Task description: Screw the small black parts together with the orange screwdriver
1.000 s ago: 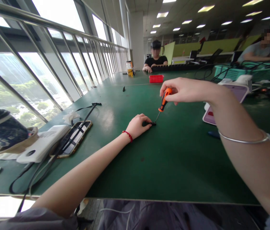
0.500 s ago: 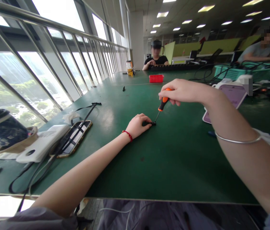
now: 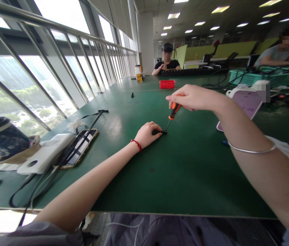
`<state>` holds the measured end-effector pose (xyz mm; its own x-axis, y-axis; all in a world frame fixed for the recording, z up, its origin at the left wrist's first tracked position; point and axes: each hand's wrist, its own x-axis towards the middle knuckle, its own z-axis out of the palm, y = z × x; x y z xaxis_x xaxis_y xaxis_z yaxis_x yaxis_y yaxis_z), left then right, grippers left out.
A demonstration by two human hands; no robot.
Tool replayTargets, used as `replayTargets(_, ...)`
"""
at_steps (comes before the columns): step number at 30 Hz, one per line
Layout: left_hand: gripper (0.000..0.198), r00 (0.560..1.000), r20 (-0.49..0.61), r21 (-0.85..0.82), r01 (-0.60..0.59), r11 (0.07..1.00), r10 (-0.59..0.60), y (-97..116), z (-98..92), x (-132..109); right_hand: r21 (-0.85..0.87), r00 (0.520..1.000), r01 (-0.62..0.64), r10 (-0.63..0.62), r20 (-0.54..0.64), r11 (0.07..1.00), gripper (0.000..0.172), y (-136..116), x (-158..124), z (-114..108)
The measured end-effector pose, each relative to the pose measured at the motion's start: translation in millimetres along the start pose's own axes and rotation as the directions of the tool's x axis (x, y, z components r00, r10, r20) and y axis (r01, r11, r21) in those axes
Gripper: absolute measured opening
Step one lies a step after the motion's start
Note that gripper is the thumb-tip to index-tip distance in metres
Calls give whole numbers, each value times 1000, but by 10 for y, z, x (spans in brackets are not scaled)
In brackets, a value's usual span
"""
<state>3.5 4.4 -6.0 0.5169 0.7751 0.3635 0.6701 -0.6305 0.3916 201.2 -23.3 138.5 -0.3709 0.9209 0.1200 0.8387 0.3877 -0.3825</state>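
Note:
My left hand (image 3: pixel 148 134) rests on the green table (image 3: pixel 124 171), its fingers closed round a small black part (image 3: pixel 163 132) that pokes out past the thumb. What exactly this part is, I cannot make out. Above it, my right hand (image 3: pixel 185 98) grips the orange and black handle of a screwdriver (image 3: pixel 174 111) from the top. The screwdriver leans, and its thin shaft runs down to the exposed end of the black part, where the tip appears to touch. Fingers of the right hand partly hide the handle.
On the left lie a phone (image 3: pixel 79 150), a white device (image 3: pixel 47 153), black straps and a dark cup (image 3: pixel 2 138). A small black piece (image 3: pixel 132 95) and a red box (image 3: pixel 167 84) are farther back. At right stand a purple-screened device (image 3: pixel 245 104) and a teal basket (image 3: pixel 275 77). Two people sit beyond.
My right hand has shifted slightly left and turned on the screwdriver handle, its fingers reaching further out. The tip stays at the black part. My left hand has not visibly moved.

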Motion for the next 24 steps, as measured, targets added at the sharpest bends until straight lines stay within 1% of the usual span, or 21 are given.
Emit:
replayTargets(4,17,1000,6,5,17,1000,-17,11,-4,2,-27,999,16,-17,-33,1000,26,2,3,5)
replayTargets(6,17,1000,7,4,19,1000,-19,13,-4,1,-35,999,6,-8,-44,999,27,12,9,8)
replayTargets(10,17,1000,3,-2,12,1000,-12,13,-1,-2,-57,999,-20,17,-49,998,39,40,23,8)
replayTargets(11,17,1000,3,-2,11,1000,-11,13,0,-1,-66,999,-16,12,-52,998,38,45,27,8)
replayTargets(14,17,1000,5,0,13,1000,-13,16,-2,3,-61,998,9,-12,-56,998,24,46,34,9)
replayTargets(15,17,1000,5,2,14,1000,-14,17,-3,4,-53,998,13,-16,-56,999,23,42,33,10)
replayTargets(18,17,1000,5,4,13,1000,-13,17,-5,6,-39,1000,13,-14,-23,999,24,18,11,8)
replayTargets(21,17,1000,3,0,11,1000,-11,13,-3,6,-43,1000,-15,16,5,999,35,2,-13,2)
replayTargets(22,17,1000,3,-1,11,1000,-11,11,-2,5,-45,1000,-20,20,3,999,35,2,-14,1)
replayTargets(24,18,1000,2,-4,10,1000,-10,8,1,4,-38,1000,-6,5,-11,999,28,12,-2,3)
